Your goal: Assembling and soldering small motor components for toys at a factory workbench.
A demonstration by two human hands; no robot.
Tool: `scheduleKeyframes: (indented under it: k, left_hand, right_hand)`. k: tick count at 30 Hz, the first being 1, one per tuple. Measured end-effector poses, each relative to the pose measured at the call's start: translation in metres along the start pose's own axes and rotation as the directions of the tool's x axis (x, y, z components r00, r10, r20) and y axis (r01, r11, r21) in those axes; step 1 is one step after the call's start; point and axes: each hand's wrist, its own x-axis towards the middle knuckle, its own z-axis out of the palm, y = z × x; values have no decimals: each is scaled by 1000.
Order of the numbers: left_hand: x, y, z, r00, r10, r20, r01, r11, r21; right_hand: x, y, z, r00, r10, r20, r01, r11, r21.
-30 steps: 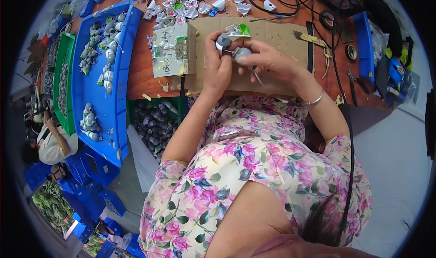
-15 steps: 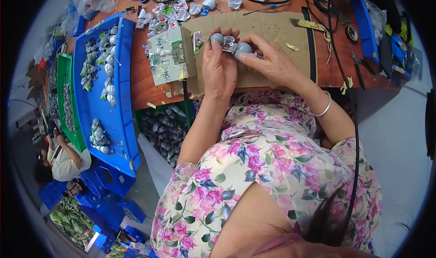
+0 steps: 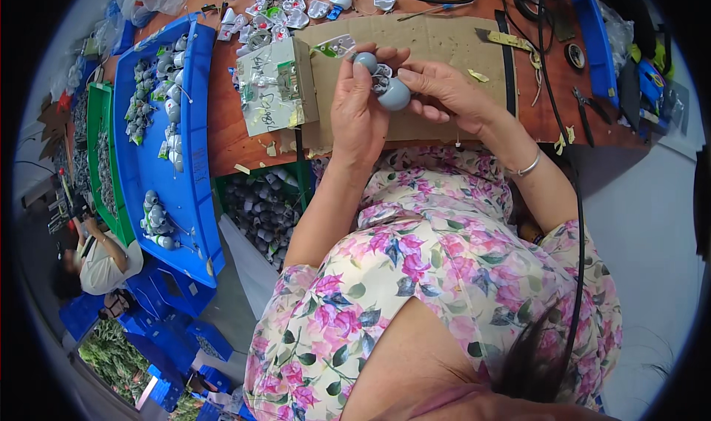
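My left hand is closed around a white plastic part with two grey round ends, held above the cardboard. The smaller grey ball sits by my left thumb and fingers; the larger grey ball hangs nearer me, with the white middle piece between them. My right hand is closed at the larger ball's right side, thumb against it and fingers curled under; its grip is partly hidden. Below the right hand dangles a thin cord with a small white end. A white-and-green piece lies just beyond my left fingers.
A cardboard sheet covers the table's middle, with a marked box at its left. Further left is a blue tray of grey-white parts. Pliers, tape and cables lie right. A bin of grey pieces stands below the edge.
The part has turned in my hands, its larger ball now lower and nearer me. My right hand has shifted slightly right, its fingers more curled, and a cord end now shows beneath it.
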Motion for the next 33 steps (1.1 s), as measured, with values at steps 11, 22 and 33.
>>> scheduleKeyframes:
  k: [11, 22, 33]
  left_hand:
    - [2, 0, 4, 1000, -1, 6, 1, 994, 111]
    - [-7, -7, 3, 998, 14, -66, 4, 965, 262]
    - [-16, -13, -6, 995, 99, -35, -74, 898, 435]
  right_hand:
    - [-7, 7, 6, 982, -65, -177, 86, 990, 111]
    - [2, 16, 3, 974, -81, -211, 114, 982, 148]
    - [4, 27, 16, 965, -93, -246, 149, 964, 219]
